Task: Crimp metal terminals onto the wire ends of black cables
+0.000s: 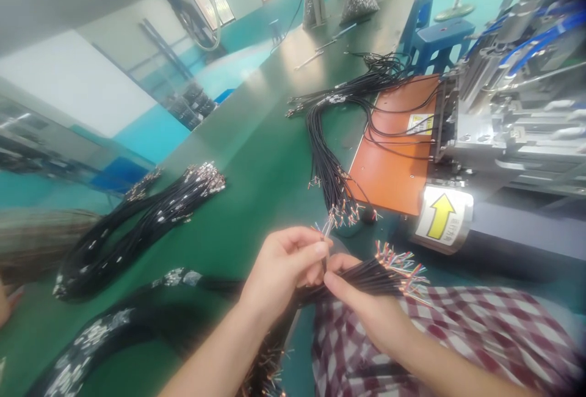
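Observation:
My left hand [293, 259] pinches a thin black cable [324, 249] between thumb and fingers, with its stripped wire ends pointing up and away from me. Closed around the lower part of this cable are the fingertips of my right hand [366, 302], partly hidden behind the left. A thick bundle of black cables [366, 276] passes under both hands, its fanned red, white, blue and green wire ends [403, 265] to the right above a checked cloth on my lap. Just beyond my fingers lie the bare copper-tipped ends of another black cable bundle [319, 140].
On the green tabletop [247, 159], looped cable bundles [151, 217] lie at left, with a thicker one [91, 342] in front. At right stands a machine [503, 122] with an orange plate [389, 152] and a yellow arrow label [442, 217]. Clear bags [361, 0] stand far back.

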`<state>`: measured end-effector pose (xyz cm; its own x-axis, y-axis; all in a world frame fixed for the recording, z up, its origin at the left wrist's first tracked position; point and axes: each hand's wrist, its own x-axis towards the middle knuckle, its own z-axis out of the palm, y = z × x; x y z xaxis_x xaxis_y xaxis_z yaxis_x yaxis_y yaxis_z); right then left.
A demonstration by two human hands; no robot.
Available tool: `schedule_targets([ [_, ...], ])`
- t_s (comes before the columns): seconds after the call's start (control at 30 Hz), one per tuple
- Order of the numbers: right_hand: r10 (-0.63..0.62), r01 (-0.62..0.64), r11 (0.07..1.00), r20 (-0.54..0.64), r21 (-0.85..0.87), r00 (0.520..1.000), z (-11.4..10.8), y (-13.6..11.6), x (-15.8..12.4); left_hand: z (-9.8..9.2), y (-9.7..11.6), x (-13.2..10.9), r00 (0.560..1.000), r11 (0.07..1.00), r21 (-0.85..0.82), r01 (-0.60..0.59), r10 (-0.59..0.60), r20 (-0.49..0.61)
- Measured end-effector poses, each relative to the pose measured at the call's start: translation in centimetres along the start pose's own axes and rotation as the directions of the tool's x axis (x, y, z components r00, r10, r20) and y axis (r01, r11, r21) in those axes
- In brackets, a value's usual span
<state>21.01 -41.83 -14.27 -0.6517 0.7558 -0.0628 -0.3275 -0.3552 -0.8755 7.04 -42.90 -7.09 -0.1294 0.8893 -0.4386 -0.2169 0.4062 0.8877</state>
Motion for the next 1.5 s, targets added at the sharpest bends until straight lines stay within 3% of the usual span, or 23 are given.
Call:
schedule_targets([
  [0.23,0.017,-0.016,0.999,0.012,-0.05,1.0,0.2,-0.5,-0.5,0.2,0.2,-0.3,0.999,0.999,0.039,0.007,-0.009,0.044],
  [0.33,0.019,-0.022,0.995,-0.032,-0.093,0.999,0.3,-1.3,-0.4,1.2,0.6,-0.7,0.991,0.976,0.2,-0.084,0.06,0.12],
  [0.43,-0.008,0.002,0.983,-0.034,-0.182,0.999,0.3,-2.3,0.1,2.4,0.8,-0.9,0.974,0.876,0.444,-0.19,0.11,0.2],
  [0.53,0.002,0.0,0.99,0.013,-0.142,1.0,0.2,-2.7,0.6,3.2,0.6,-0.8,0.965,0.819,0.52,-0.245,0.156,0.209],
  [0.63,-0.003,0.003,0.998,0.003,-0.069,1.0,0.2,-2.5,0.5,3.0,0.3,-0.7,0.969,0.862,0.446,-0.242,0.186,0.165],
  [0.73,-0.028,0.028,0.999,0.0,-0.035,1.0,0.1,-1.9,-0.1,2.0,0.0,-0.6,0.984,0.935,0.306,-0.178,0.173,0.044],
  [0.9,-0.031,0.03,0.996,-0.016,-0.086,0.999,0.0,-1.5,-0.7,0.5,0.0,-0.7,0.991,0.983,0.155,-0.099,0.113,-0.079],
  [1.13,0.045,-0.045,0.999,0.026,-0.004,0.999,0.3,-1.2,-1.0,0.4,0.0,-1.0,0.999,1.0,-0.012,-0.016,0.015,-0.03],
  [1.5,0.063,-0.063,0.998,-0.005,-0.024,0.998,0.1,-0.6,-1.1,-0.1,-0.1,-1.5,0.999,0.999,0.012,-0.035,0.035,0.029],
])
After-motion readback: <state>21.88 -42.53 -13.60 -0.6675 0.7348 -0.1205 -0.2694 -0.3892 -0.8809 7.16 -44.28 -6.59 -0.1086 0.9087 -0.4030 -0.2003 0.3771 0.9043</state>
